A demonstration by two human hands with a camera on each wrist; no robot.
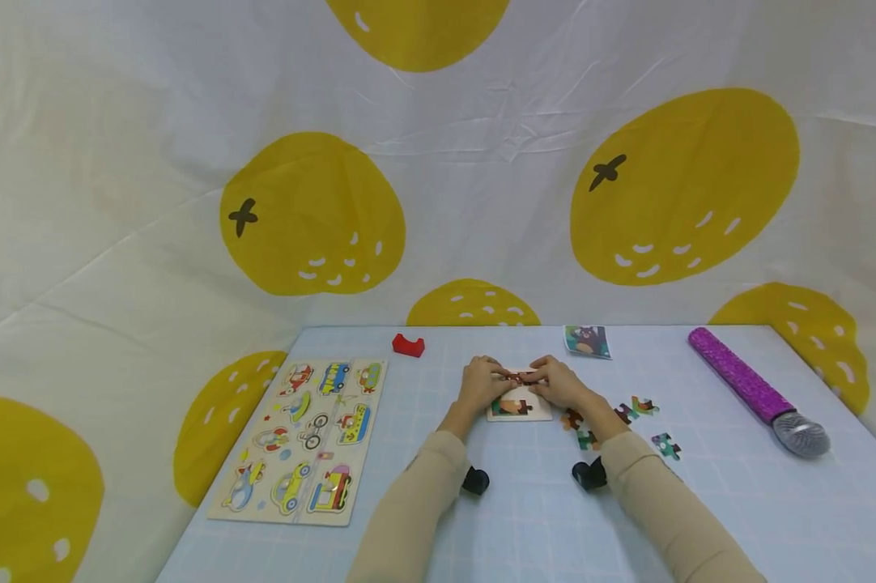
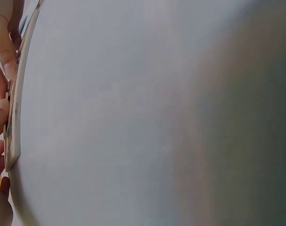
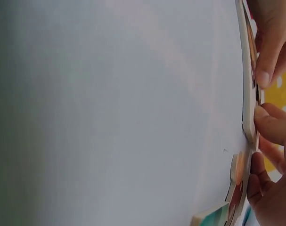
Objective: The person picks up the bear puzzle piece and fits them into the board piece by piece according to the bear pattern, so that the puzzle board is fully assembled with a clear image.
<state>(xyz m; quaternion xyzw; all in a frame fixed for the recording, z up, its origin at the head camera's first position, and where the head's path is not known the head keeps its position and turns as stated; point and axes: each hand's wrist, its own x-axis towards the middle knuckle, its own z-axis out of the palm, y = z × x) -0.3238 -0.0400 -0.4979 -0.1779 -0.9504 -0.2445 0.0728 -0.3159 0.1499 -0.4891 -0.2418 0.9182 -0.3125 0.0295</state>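
A small pale puzzle tray (image 1: 543,411) lies on the table with brown-and-green jigsaw pieces (image 1: 512,407) in its lower part. At its upper part, my left hand (image 1: 479,382) and right hand (image 1: 559,384) meet over a reddish-brown jigsaw piece (image 1: 521,376). Both hands pinch at this piece with thumb and fingers, the two thumbs close together. In the right wrist view the right thumb (image 3: 270,123) touches the tray's top side. The left thumb (image 2: 0,113) does likewise in the left wrist view. Fingers hide much of the piece.
Several loose jigsaw pieces (image 1: 666,445) lie right of the tray, some under the right forearm. A bear picture card (image 1: 588,342) and red block (image 1: 408,346) stand behind. A vehicle puzzle board (image 1: 270,441) is left, a purple glitter microphone (image 1: 747,376) right.
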